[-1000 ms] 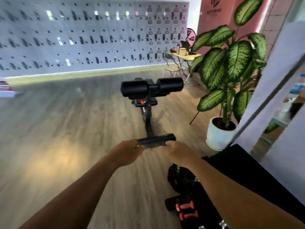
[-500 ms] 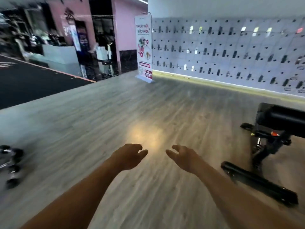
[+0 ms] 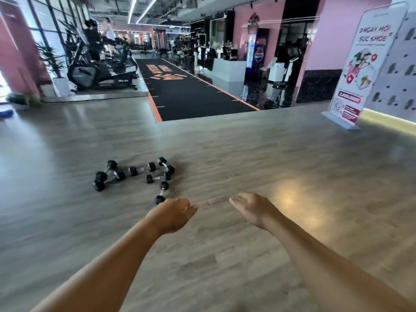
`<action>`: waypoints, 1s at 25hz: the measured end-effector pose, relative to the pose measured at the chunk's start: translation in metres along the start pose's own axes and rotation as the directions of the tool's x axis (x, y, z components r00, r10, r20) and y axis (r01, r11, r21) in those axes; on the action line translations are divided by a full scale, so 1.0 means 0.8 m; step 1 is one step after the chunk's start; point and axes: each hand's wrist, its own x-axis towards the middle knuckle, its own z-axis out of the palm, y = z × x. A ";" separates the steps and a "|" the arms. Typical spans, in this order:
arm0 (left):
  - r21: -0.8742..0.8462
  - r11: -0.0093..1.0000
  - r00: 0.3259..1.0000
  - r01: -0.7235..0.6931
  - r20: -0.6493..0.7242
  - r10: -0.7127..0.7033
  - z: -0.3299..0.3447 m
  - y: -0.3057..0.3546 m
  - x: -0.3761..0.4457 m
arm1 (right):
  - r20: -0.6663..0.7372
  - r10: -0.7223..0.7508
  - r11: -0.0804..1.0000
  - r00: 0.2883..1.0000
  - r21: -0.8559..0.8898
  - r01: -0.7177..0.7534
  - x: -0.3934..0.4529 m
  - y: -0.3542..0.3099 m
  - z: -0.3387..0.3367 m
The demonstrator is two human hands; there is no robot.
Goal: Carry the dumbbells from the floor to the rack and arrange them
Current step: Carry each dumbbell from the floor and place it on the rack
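Both hands, left (image 3: pixel 172 213) and right (image 3: pixel 252 209), are loosely spread and empty; crouch beside the dumbbells (image 3: pixel 135 174), gripping handles mid-bar.

- This is a gym: a wide open wood-look floor (image 3: pixel 247 154) with a cluster of black hex dumbbells (image 3: pixel 135 174) lying on it.
- A black track (image 3: pixel 191 91) with orange edging and floor lettering runs away down the hall.
- Cardio machines (image 3: pixel 101 64) stand by the windows on the left, beside a potted plant (image 3: pixel 53 61).
- A reception counter (image 3: pixel 227 68) and a Pepsi fridge (image 3: pixel 258 55) stand against pink walls (image 3: pixel 324 41).
- A standing promo banner (image 3: pixel 360 64) sits before a wall of lockers (image 3: pixel 400 70).
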 end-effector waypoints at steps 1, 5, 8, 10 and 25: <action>0.005 1.000 0.999 0.030 -0.011 -0.030 -0.010 -0.023 0.019 | 0.025 -0.018 1.000 1.000 -0.006 0.018 0.036 -0.016 0.008; -0.057 0.990 0.991 0.128 -0.041 -0.130 -0.066 -0.098 0.105 | 0.103 -0.100 0.994 0.990 -0.031 0.104 0.180 -0.090 0.020; -0.057 0.975 0.973 0.214 -0.077 -0.218 -0.106 -0.143 0.159 | 0.124 -0.158 0.984 0.980 -0.060 0.167 0.270 -0.141 0.027; -0.081 0.960 0.959 0.267 -0.080 -0.273 -0.128 -0.184 0.196 | 0.167 -0.191 0.978 0.967 -0.056 0.203 0.330 -0.180 0.037; -0.111 0.953 0.958 0.283 -0.014 -0.286 -0.275 -0.484 0.580 | 0.227 -0.157 0.972 0.961 -0.135 0.190 0.757 -0.414 0.126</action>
